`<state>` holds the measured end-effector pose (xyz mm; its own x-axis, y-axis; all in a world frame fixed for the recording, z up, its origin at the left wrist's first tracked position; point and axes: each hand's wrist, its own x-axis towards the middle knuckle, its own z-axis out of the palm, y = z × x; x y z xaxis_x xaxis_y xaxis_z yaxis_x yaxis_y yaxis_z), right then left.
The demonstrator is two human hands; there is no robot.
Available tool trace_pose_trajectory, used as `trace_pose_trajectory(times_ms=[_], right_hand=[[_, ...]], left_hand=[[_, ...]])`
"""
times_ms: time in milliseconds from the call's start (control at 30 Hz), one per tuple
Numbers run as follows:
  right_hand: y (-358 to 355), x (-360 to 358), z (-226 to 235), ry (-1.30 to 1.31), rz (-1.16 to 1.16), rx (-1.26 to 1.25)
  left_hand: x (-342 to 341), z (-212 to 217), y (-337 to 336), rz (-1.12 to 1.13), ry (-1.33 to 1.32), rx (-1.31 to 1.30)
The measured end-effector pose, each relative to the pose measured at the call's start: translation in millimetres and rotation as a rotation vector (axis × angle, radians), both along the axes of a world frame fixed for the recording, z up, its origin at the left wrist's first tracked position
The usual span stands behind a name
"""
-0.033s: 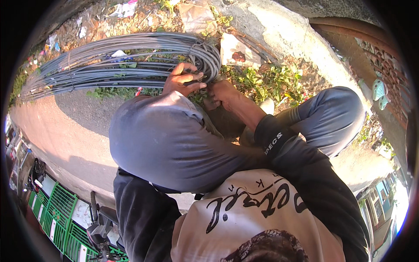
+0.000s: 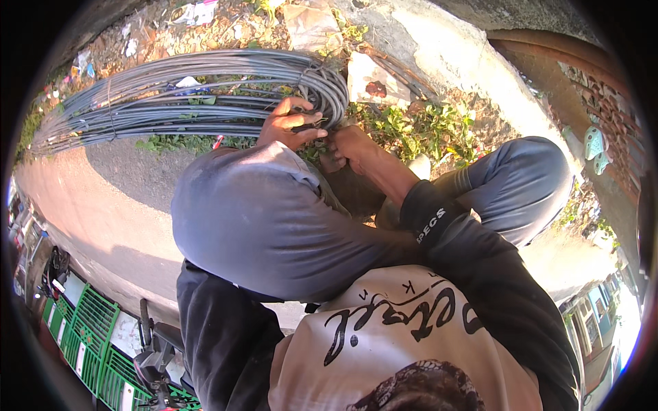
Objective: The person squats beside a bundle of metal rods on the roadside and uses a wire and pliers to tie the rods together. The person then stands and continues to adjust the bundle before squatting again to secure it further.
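One coil of grey cable (image 2: 205, 63) is noted on the ground beyond the bent left leg (image 2: 247, 219), laid lengthwise from left to right across soil and litter at the edge of the pavement (image 2: 130, 212). Its rounded, tightly bunched end is found at the right, beside the hands.

The left hand (image 2: 286, 129) is placed at that end, its fingers spread and half curled against the strands. The right hand (image 2: 348, 147) is held just beside it, with fingers bent inward. Because the gap between the hands is shaded and small, it cannot be told whether anything is gripped by either.

In handling, the coil is judged heavy as a whole, springy and fairly stiff, smooth enough to slide strand over strand, and not fragile. Hold is best taken around the bunched end, where the turns are packed together; the looser left end would be expected to fan out if lifted alone.

By count, one coil, two hands, two pale green clogs (image 2: 595, 144) at the right and one stained pale sheet (image 2: 377, 77) near the bunched end are recorded. The turns overlap and were not counted.
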<state>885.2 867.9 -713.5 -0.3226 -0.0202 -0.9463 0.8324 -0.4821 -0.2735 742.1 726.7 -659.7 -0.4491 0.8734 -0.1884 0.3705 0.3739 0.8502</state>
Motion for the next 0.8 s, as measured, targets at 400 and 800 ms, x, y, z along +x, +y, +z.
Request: trace_pose_trajectory(times_ms=[400, 800], right_hand=[[5, 7, 80, 0.087, 0.062, -0.071], [4, -9, 97, -0.009, 0.105, -0.052]], left_hand=[[-29, -13, -7, -0.289, -0.126, 0.047], [-53, -16, -47, 0.353, -0.085, -0.212]])
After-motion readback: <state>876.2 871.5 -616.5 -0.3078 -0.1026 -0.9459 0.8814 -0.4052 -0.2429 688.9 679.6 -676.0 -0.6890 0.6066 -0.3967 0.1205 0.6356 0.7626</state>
